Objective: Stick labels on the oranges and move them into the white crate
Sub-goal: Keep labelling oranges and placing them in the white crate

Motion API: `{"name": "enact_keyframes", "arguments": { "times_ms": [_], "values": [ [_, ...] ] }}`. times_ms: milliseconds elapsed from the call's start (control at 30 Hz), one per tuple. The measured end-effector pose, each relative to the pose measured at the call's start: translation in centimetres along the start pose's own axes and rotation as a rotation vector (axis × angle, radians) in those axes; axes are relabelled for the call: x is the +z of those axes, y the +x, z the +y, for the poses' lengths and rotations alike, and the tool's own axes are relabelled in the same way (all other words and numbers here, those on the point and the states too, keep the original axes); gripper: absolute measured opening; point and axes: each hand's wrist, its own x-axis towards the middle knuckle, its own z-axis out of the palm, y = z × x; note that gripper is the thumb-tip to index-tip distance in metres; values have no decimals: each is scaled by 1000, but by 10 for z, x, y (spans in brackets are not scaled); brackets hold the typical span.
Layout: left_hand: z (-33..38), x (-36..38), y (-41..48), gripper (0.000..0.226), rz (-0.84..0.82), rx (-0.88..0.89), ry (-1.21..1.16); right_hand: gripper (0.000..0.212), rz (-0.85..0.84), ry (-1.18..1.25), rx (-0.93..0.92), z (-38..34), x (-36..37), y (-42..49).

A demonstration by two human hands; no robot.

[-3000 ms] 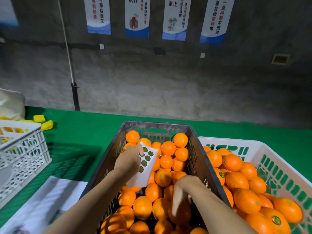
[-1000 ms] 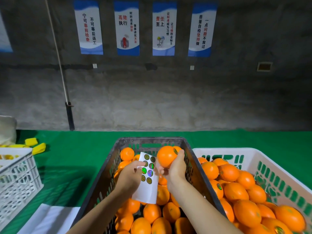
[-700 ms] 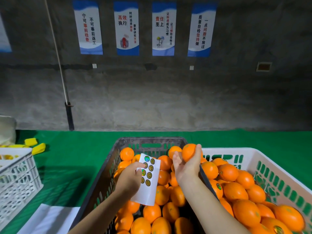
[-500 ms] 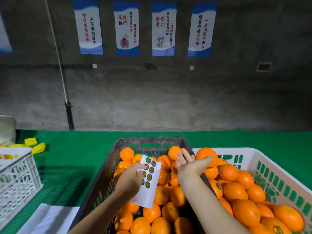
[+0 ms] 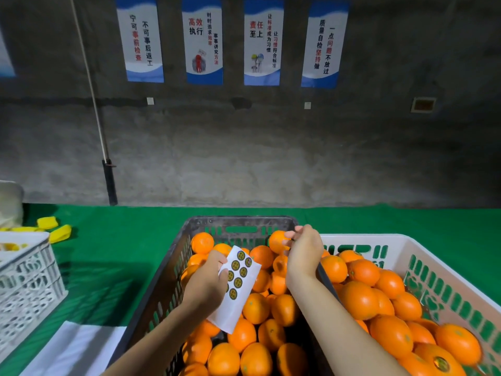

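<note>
Two crates sit side by side on the green tabletop (image 5: 122,253): a dark grey crate (image 5: 238,222) heaped with unlabelled oranges (image 5: 254,308), and touching it on the right the white crate (image 5: 444,256), already holding a pile of oranges (image 5: 360,299), one of them near the bottom edge of the view showing a round label (image 5: 441,364).

The left hand (image 5: 206,286) pinches a white label sheet (image 5: 236,289) between thumb and fingers over the middle of the dark crate; the sheet tilts to the right and carries two columns of round dark-and-yellow stickers. It sits where it was half a second ago.

The right hand (image 5: 303,251) has changed. Half a second ago it lay palm-up with fingers spread at the white crate's near-left corner, an orange just leaving it. Now it has swung back over the dividing wall between the crates, back of the hand up, fingers curled loosely inward and holding nothing. The fingertips (image 5: 290,236) are just beside an orange (image 5: 278,240) lying at the far right corner of the dark crate; contact with it cannot be told.

A second white lattice crate (image 5: 27,278) stands at the tabletop's left edge, with yellow pieces (image 5: 54,229) behind it and white paper (image 5: 73,348) at the near edge.
</note>
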Motion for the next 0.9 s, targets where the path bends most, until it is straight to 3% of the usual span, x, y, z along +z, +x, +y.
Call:
{"name": "enact_keyframes", "arguments": {
  "times_ms": [100, 200, 333, 500, 567, 667, 733, 900],
  "values": [
    [10, -9, -3, 2, 23, 36, -50, 24, -245, -352, -206, -9, -4, 7],
    [29, -14, 3, 11, 121, 71, -126, 19, -479, -825, -420, -23, -21, 27],
    [74, 3, 33, 24, 177, 56, -211, 20, -433, -1175, -630, -41, -58, 63],
    [153, 61, 57, 43, -95, 2, -624, 28, -517, -1640, -486, -60, -137, 101],
    [179, 87, 58, 53, -132, 9, -632, 50, -645, -1722, -338, -60, -169, 111],
    [205, 124, 58, 66, -205, 142, -304, 97, -837, -1704, -12, -49, -201, 118],
    [216, 144, 60, 68, -272, 306, -103, 113, -863, -1645, 86, -36, -214, 117],
    [223, 184, 82, 64, -397, 341, 212, 104, -825, -1407, 84, -22, -232, 106]
  ]
}}
